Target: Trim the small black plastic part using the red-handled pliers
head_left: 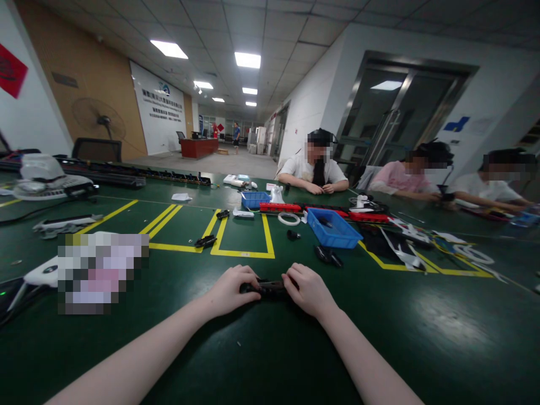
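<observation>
A dark, elongated plastic-looking part (270, 289) lies low over the green table between my hands; its exact kind is hard to make out. My left hand (234, 289) grips its left end, thumb in front and fingers curled over the back. Around the right end close the fingers of my right hand (307, 289). Both palms hide the ends of the part. Just beyond my right hand are black curved pieces (328, 256), and a small black piece (293, 234) sits farther back.
Yellow tape (242, 254) marks rectangles on the green table (202, 360). A blue bin (335, 233) and a smaller blue tray (255, 198) stand beyond my hands. Black parts (205, 241) lie left of centre. Across the table sits a person (314, 169); others are at right.
</observation>
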### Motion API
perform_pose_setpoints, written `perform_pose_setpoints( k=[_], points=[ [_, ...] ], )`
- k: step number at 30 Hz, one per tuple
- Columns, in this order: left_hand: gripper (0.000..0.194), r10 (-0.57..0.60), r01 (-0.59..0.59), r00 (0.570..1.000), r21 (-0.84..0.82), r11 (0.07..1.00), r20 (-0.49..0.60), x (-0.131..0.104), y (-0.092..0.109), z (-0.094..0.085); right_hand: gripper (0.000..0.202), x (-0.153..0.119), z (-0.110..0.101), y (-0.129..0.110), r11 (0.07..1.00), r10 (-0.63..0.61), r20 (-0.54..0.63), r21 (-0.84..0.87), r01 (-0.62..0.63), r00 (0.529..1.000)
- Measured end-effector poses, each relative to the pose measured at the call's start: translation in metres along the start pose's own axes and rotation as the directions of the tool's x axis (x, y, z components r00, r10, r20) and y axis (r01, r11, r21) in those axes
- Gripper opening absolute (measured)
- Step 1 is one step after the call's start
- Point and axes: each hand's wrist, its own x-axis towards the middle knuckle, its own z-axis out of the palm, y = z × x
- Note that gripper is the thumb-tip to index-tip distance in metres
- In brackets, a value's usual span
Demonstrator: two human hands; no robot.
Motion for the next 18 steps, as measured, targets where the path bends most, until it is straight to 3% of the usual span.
perform_pose_setpoints(
  k=[4,12,18],
  points=[
    [0.010,-0.002,0.002,1.000,-0.008,1.000,-0.005,-0.0001,-0.0007,0.0004,0.030,-0.0010,-0.0018,0.0045,0.999,0.035,-0.003,0.005,-0.035,0.999],
    [0.010,-0.002,0.002,1.000,0.025,1.000,-0.009,0.0006,0.0002,0.0007,0.030,0.0013,0.0034,-0.0022,0.998,-0.054,-0.013,-0.041,0.053,0.998],
    [0.011,-0.007,0.007,1.000,0.016,1.000,-0.008,0.0008,0.0007,0.0004,0.030,0.0012,0.0013,-0.0016,0.999,-0.042,0.015,-0.020,0.042,0.999]
  ],
)
